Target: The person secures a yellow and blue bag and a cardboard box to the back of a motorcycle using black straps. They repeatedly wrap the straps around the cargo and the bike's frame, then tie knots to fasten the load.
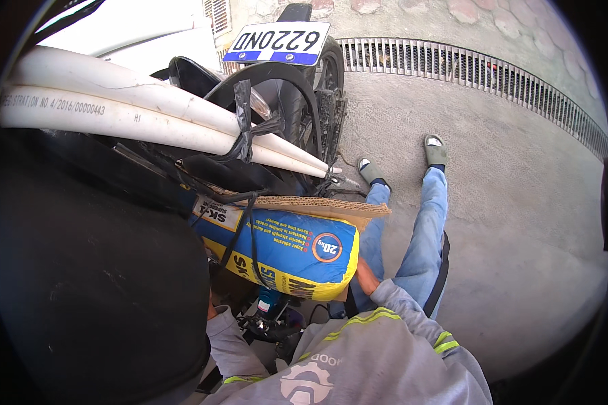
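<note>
A plump blue and yellow bag (297, 246) lies on its side against the motorcycle, below a bundle of white pipes. A brown cardboard sheet (317, 204) runs along its far edge. Over the bag's left part pass black cords (253, 236). My right hand (365, 277) grips the bag's right end, its fingertips hidden behind the bag. Only a sliver of my left hand (212, 308) shows, at the bag's left end beside a large black shape; its fingers are hidden.
White pipes (148, 118), tied with black strips, lie across the motorcycle. Its rear wheel (330, 74) and plate (277, 42) are at the back. A metal drain grate (452, 62) curves along the concrete. The large black shape (94, 270) fills the left. Below the bag is a blue tool (269, 297).
</note>
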A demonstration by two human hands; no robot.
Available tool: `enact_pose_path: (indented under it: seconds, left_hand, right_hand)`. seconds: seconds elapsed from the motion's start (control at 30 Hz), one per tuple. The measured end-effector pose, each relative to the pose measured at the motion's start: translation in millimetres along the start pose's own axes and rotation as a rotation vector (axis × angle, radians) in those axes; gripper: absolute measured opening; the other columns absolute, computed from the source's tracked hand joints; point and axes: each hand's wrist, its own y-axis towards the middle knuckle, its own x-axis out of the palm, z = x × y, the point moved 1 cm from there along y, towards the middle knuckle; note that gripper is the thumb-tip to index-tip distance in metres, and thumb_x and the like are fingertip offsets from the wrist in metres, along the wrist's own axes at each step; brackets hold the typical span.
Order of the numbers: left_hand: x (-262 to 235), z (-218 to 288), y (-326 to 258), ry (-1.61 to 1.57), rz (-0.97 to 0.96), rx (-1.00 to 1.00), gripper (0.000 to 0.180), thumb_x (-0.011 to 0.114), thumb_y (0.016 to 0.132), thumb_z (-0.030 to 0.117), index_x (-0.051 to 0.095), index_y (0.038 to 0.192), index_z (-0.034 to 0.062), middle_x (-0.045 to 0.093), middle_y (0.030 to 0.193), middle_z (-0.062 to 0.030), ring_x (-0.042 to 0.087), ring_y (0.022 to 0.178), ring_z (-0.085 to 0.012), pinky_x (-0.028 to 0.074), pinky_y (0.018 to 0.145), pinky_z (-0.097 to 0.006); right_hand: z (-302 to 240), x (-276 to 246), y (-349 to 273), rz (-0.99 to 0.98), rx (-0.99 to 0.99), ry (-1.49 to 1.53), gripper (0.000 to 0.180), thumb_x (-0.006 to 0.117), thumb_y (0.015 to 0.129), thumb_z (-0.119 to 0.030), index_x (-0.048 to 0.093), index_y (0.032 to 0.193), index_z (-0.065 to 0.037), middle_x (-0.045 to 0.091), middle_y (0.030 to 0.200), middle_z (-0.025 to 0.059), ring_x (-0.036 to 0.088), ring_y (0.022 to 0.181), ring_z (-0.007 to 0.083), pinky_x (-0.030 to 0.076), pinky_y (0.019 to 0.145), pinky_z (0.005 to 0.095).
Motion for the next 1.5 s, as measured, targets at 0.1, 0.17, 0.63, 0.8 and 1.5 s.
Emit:
enact_pose_path:
  seconds: [0.1, 0.17, 0.63, 0.8, 1.5]
  left_hand:
    - [-33, -5, -18, -0.15, -0.19, -0.087, 0.021, 0.051, 0.101, 0.021, 0.061, 0.111, 0.0045, 0.054, 0.089, -0.0041, 0.044, 0.081, -0.0147, 0.035, 0.075, -0.029]
    - [-38, -3, -26, -0.113, -0.135, -0.087, 0.025, 0.049, 0.102, 0.021, 0.059, 0.115, 0.0032, 0.054, 0.096, -0.0065, 0.044, 0.089, -0.018, 0.034, 0.081, -0.032]
    - [137, 27, 30, 1.152, -0.187, 0.712, 0.039, 0.047, 0.096, 0.028, 0.067, 0.109, -0.0023, 0.067, 0.111, -0.0157, 0.048, 0.117, -0.0372, 0.029, 0.105, -0.048]
    - [148, 46, 48, 1.158, -0.365, 0.391, 0.031, 0.062, 0.082, 0.029, 0.073, 0.095, 0.0032, 0.068, 0.088, -0.0138, 0.049, 0.107, -0.0313, 0.023, 0.103, -0.047]
    - [151, 43, 25, 1.156, -0.081, 0.437, 0.035, 0.08, 0.064, 0.003, 0.068, 0.096, -0.0031, 0.061, 0.1, -0.0142, 0.056, 0.097, -0.0248, 0.047, 0.083, -0.037]
  right_hand:
    - [4, 0, 1, -0.003, -0.044, -0.015, 0.058, 0.026, 0.106, -0.042, 0.041, 0.143, 0.002, 0.046, 0.144, 0.0123, 0.04, 0.133, 0.0215, 0.026, 0.113, 0.0331]
    - [6, 1, 2, 0.015, 0.005, 0.071, 0.058, 0.027, 0.106, -0.042, 0.042, 0.142, 0.002, 0.047, 0.143, 0.0122, 0.041, 0.132, 0.0211, 0.027, 0.113, 0.0331]
    - [-2, 3, -5, -0.066, -0.09, 0.052, 0.058, 0.028, 0.105, -0.04, 0.04, 0.142, 0.002, 0.045, 0.145, 0.0164, 0.038, 0.137, 0.0278, 0.026, 0.114, 0.0375]
    - [1, -4, -8, -0.111, -0.059, 0.089, 0.055, 0.033, 0.103, -0.037, 0.044, 0.139, 0.003, 0.046, 0.144, 0.0175, 0.04, 0.136, 0.0298, 0.026, 0.114, 0.0388]
    - [-81, -44, 2, -0.063, -0.065, -0.127, 0.033, 0.053, 0.098, -0.024, 0.063, 0.112, 0.004, 0.067, 0.094, 0.0197, 0.066, 0.086, 0.0216, 0.049, 0.077, 0.0327]
